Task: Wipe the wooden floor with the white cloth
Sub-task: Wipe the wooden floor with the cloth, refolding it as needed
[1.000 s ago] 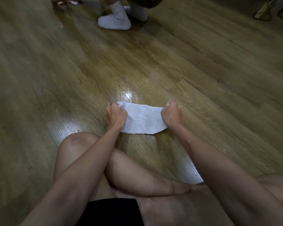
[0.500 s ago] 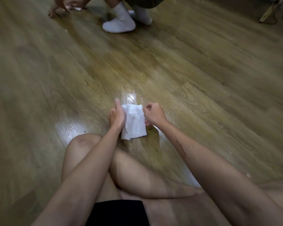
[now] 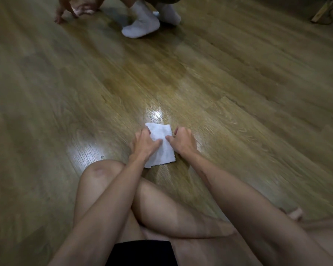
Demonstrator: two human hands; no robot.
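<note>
The small white terry cloth (image 3: 161,144) now lies folded into a narrow upright rectangle on the glossy brown wooden plank floor (image 3: 238,93), just in front of the seated person's crossed bare legs (image 3: 161,206); a second ago it was spread wide between the two hands, and half a second ago it was being doubled over. The left hand (image 3: 144,144) rests on the cloth's left side, fingers laid fairly flat across it and pressing it down, so its grip is wide and holds nothing pinched. The right hand (image 3: 183,142) sits at the right edge, thumb touching the cloth and fingers curled under; whether those fingers pinch the edge I cannot tell. The fold looks finished, which probably means a thicker pad is ready and wiping of the shiny patch ahead can start. At the far edge another person in white socks (image 3: 142,25) crouches with a hand on a pinkish rag (image 3: 83,8).
</note>
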